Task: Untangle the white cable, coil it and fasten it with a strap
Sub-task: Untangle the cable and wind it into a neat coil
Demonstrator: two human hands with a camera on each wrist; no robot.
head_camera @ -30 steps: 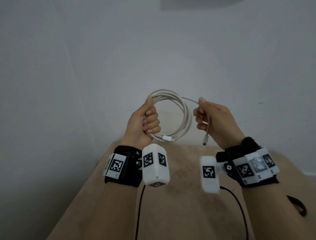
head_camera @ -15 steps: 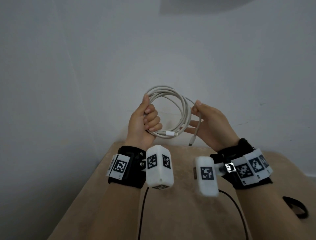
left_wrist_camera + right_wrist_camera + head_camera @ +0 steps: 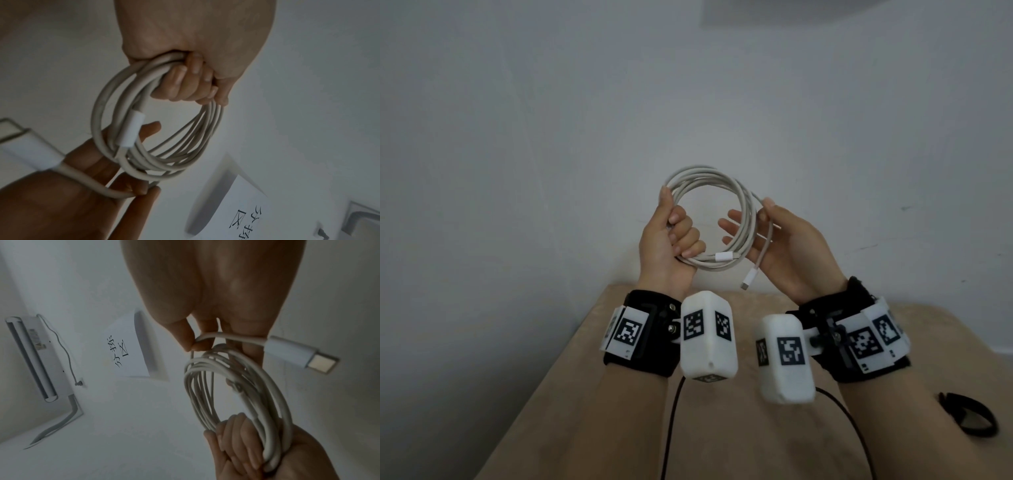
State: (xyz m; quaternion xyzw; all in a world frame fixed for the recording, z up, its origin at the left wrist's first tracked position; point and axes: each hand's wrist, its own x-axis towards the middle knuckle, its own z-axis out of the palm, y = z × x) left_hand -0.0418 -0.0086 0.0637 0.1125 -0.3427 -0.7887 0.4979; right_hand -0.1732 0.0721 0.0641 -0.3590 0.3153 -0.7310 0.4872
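The white cable is wound into a round coil and held up in front of the wall. My left hand grips the coil's left side with fingers curled round the strands. My right hand is at the coil's right side. Its thumb and a finger pinch the cable's free end, and the other fingers reach behind the loops. The free USB-C plug hangs below the right palm. The other plug lies along the coil's bottom. A black strap lies on the table at the right.
A beige table lies under my forearms, set against a white wall. Black cords run from the wrist cameras. The wrist views show a paper sign and a white wall-mounted unit.
My right hand has moved left and brought the free end against the coil's right side, its fingers now spread behind the loops. The left hand keeps its grip.
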